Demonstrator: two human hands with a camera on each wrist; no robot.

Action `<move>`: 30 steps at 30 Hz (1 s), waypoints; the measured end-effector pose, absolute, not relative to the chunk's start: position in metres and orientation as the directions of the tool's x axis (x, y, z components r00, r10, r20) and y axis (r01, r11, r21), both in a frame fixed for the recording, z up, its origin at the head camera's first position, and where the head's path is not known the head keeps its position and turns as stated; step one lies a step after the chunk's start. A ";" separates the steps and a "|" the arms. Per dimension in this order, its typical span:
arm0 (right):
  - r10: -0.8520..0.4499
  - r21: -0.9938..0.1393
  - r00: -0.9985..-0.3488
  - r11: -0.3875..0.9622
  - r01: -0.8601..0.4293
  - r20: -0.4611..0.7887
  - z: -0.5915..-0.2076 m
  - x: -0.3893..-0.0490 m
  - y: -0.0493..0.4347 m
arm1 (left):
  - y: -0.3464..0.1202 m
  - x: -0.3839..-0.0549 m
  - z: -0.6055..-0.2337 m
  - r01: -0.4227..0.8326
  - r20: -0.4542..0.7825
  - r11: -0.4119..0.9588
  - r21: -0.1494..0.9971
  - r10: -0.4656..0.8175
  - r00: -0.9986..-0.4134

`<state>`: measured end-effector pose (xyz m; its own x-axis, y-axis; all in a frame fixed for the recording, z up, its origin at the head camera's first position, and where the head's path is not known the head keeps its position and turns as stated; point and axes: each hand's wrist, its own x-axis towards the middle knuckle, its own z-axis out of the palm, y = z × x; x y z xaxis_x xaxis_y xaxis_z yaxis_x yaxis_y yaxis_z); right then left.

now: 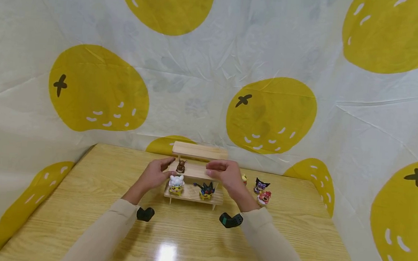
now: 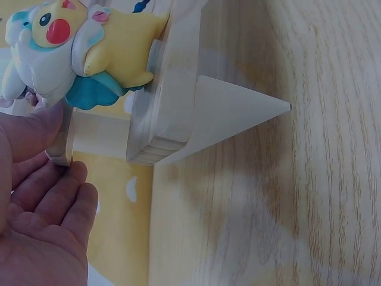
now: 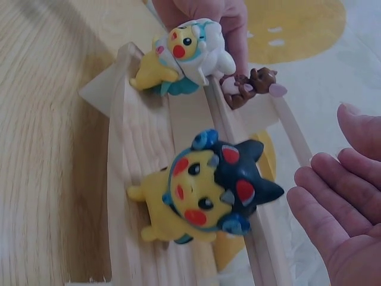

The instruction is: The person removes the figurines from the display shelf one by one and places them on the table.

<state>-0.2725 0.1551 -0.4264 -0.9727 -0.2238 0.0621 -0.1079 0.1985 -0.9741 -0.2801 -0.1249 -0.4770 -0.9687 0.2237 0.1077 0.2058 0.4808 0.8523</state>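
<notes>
A small tiered wooden display shelf (image 1: pixel 196 149) stands on the table. My left hand (image 1: pixel 156 172) grips the left end of its middle board (image 2: pixel 59 140), thumb above and fingers below. By the board's right end is my right hand (image 1: pixel 225 174), its fingers (image 3: pixel 324 196) loosely bent with nothing between them. A brown figurine (image 1: pixel 181 166) sits at the left of the middle tier. On the bottom tier are a yellow figurine in a white hood (image 1: pixel 176 184) at the left and a yellow figurine in a black eared hood (image 1: pixel 207 190) at the right.
Right of the shelf, beside my right forearm, stand a black-and-purple figurine (image 1: pixel 260 186), a red-and-white figurine (image 1: pixel 263 198) and a partly hidden yellow one (image 1: pixel 244 179). A patterned cloth (image 1: pixel 197 85) hangs behind the wooden table (image 1: pixel 91 203).
</notes>
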 end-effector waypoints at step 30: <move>-0.229 -0.970 -0.973 0.224 -0.089 0.036 -0.428 -0.275 0.107 | -0.120 -0.280 -0.475 0.248 0.164 0.560 0.791 0.197 -0.967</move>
